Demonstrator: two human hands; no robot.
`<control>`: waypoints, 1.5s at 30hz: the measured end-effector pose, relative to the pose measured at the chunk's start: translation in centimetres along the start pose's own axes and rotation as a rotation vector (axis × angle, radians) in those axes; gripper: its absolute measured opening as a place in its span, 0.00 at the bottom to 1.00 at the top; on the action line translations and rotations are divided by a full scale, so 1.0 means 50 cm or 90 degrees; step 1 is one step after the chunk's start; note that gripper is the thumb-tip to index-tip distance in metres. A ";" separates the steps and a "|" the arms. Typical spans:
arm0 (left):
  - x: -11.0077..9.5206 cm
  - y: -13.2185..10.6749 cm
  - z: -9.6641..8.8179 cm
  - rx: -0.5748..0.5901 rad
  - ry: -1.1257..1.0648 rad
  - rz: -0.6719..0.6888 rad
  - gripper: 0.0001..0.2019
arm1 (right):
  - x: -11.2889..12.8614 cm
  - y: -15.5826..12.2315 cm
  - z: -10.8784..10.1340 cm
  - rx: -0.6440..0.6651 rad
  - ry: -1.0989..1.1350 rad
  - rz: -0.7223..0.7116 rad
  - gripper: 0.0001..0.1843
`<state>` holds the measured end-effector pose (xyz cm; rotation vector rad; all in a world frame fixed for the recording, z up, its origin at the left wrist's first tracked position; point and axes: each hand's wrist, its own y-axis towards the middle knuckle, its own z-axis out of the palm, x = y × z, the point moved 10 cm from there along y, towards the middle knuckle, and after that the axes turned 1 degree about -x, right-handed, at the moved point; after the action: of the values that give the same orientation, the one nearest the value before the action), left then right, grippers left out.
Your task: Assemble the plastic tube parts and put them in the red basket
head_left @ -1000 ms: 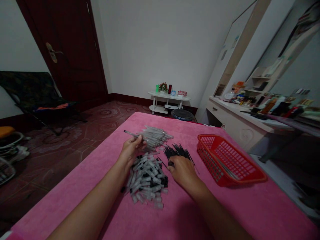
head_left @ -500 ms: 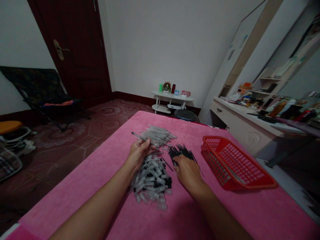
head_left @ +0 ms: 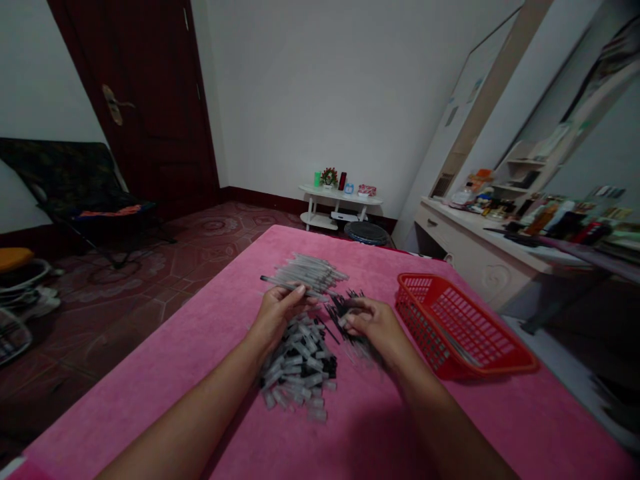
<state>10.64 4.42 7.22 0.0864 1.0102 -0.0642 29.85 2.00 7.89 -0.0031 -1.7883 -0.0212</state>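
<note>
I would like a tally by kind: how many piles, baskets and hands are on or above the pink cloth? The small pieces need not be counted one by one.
Piles: 3 (pale tubes, caps, dark sticks)
Baskets: 1 (red basket)
Hands: 2 (left hand, right hand)
Total: 6

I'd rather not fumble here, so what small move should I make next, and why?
Probably draw one thin dark rod from the bunch of dark rods with your right hand, since that hand is at the bunch while your left hand holds a clear tube. Blur hides whether it grips one.
</note>
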 end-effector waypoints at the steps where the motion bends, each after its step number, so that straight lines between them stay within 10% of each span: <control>1: 0.001 -0.002 0.003 0.001 -0.002 0.000 0.16 | -0.002 -0.001 0.006 0.009 0.071 0.018 0.17; 35: 0.044 -0.027 0.050 0.053 -0.131 -0.098 0.15 | 0.051 -0.030 0.063 0.026 0.185 -0.084 0.16; 45: 0.037 -0.032 0.059 0.067 -0.120 -0.097 0.15 | 0.063 -0.037 0.012 -0.097 0.172 -0.053 0.13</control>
<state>13.96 2.52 7.17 0.0978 0.8229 -0.2604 28.57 0.13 10.80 -0.0335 -1.5129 -0.2079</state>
